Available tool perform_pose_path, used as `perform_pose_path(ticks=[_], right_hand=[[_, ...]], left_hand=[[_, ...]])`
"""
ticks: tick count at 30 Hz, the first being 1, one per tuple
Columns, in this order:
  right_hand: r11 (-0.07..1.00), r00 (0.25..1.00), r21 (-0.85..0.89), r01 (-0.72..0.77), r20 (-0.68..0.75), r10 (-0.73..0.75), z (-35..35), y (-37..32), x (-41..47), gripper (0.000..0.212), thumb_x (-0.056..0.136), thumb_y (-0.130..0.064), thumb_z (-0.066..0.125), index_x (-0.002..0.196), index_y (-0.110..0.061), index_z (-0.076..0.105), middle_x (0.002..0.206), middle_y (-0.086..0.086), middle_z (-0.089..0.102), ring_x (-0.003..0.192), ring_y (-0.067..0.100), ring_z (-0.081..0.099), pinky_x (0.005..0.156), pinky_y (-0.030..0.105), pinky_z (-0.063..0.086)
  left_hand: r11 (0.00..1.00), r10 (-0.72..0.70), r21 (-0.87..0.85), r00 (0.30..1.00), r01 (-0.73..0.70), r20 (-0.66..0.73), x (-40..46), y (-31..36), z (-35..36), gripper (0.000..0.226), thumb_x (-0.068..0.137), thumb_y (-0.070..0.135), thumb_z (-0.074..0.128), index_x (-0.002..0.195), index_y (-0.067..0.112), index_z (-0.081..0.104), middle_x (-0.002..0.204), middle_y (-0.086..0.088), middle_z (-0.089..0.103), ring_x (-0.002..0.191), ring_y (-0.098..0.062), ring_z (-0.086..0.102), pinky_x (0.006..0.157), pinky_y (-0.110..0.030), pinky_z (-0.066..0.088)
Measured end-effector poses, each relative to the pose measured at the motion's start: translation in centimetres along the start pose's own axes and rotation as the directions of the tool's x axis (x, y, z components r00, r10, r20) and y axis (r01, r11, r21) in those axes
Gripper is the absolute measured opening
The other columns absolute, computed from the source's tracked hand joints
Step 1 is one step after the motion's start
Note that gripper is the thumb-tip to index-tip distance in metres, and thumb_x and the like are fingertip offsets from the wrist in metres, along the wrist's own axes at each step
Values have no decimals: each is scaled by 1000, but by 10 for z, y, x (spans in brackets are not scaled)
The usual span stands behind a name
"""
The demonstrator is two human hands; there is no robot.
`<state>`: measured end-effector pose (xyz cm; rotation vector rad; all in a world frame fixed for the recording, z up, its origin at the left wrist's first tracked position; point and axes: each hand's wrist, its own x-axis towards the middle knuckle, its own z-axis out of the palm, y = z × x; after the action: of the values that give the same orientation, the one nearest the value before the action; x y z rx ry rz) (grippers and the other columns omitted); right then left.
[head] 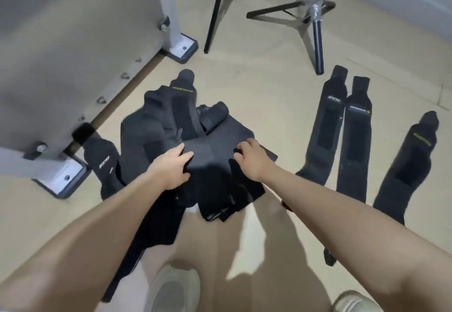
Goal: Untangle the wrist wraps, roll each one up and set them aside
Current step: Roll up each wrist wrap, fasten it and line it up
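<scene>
Left hand (175, 168) pinching tangled wrist wraps (171, 125), right hand (252, 158) gripping them too

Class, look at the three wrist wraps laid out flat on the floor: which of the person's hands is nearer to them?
Right. The right hand rests on the tangled pile, on the side facing the three flat wraps; the left hand grips the pile farther away.

Bare floor (269, 96) open between wrap pile (171, 125) and three flat wraps (354, 135) at right. Left blocked: grey panel (73, 42) with bolted feet (61, 177) just beside pile. Tripod legs (315, 42) obstruct far side.
</scene>
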<state>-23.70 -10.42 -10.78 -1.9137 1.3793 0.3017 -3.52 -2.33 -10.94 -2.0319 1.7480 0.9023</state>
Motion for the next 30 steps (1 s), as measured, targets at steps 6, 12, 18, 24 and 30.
perform_pose_path(ticks=[6,12,18,24,30], right_hand=[[994,978,102,34,-207,-13,7,-43,39,59,98,-17,43,150,-19,15,159,8,7,142,31,14,112,45,24],[897,976,442,21,-203,77,-9,-72,72,58,94,-16,47,146,-10,22,141,11,44,130,31,38,106,38,34],[876,969,480,-45,-192,155,-15,-71,92,32,86,-20,60,116,-10,54,112,9,62,107,27,57,94,41,47],[456,918,879,138,-286,274,-74,-38,57,18,94,-4,49,80,-16,47,77,3,57,66,13,57,57,23,49],[279,981,959,50,-100,165,-113,-4,3,28,94,-3,39,108,-12,61,96,3,68,88,17,65,76,27,52]], left_hand=[[993,82,80,996,-83,18,6,-20,24,81,91,40,56,151,30,3,158,-6,-14,145,-24,7,116,-36,18],[993,45,107,999,-42,-25,25,-19,10,96,83,46,64,151,28,-1,157,-1,14,138,-23,25,97,-34,39],[983,61,178,997,-53,-39,31,-20,8,96,83,52,62,150,27,-2,147,-3,28,129,-23,33,91,-33,40],[975,-6,220,997,23,-80,35,-7,18,92,85,44,63,151,23,2,142,-7,24,126,-25,32,93,-36,37],[970,-84,230,996,85,-17,27,9,13,82,89,37,59,151,20,9,146,-9,24,131,-28,29,99,-37,35]])
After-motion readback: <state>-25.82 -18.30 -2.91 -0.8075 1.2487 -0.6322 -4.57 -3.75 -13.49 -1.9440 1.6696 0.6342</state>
